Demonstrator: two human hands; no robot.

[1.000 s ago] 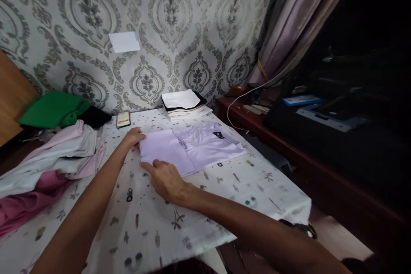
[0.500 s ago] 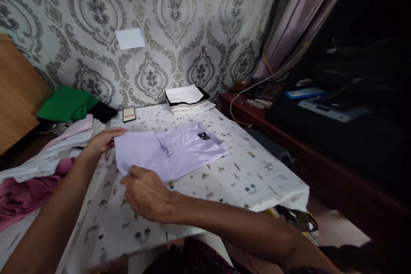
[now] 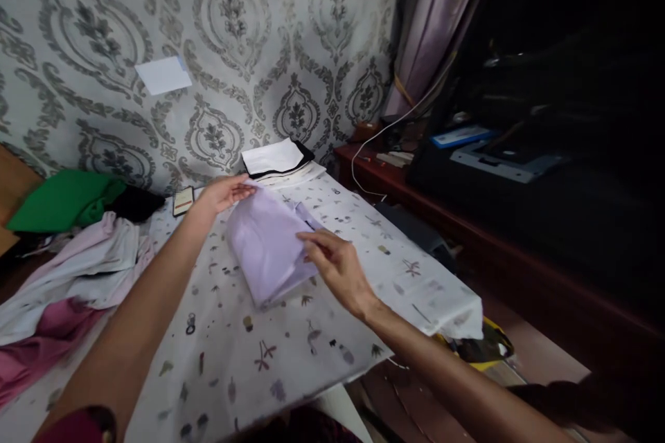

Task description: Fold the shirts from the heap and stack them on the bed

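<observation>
A lavender shirt (image 3: pixel 267 242) lies partly folded on the patterned white cloth (image 3: pixel 218 360), its near layer lifted and bent over toward the right. My left hand (image 3: pixel 226 192) pinches the shirt's far edge, close to a stack of folded cloths. With thumb and fingers closed, my right hand (image 3: pixel 337 266) grips the right-hand edge of the lifted layer. Much of the shirt's collar end is covered by that layer and by my right hand.
Folded white and black cloths (image 3: pixel 278 159) are stacked against the wall. A phone-like object (image 3: pixel 183 201) lies left of them. Green fabric (image 3: pixel 67 199) and a pile of white and pink clothes (image 3: pixel 88 266) spread on the left. A dark red table (image 3: pixel 374 159) with a white cable stands at right.
Both hands have moved right and away from me, carrying the shirt's left end up and over toward its collar. The view has turned somewhat to the right.
</observation>
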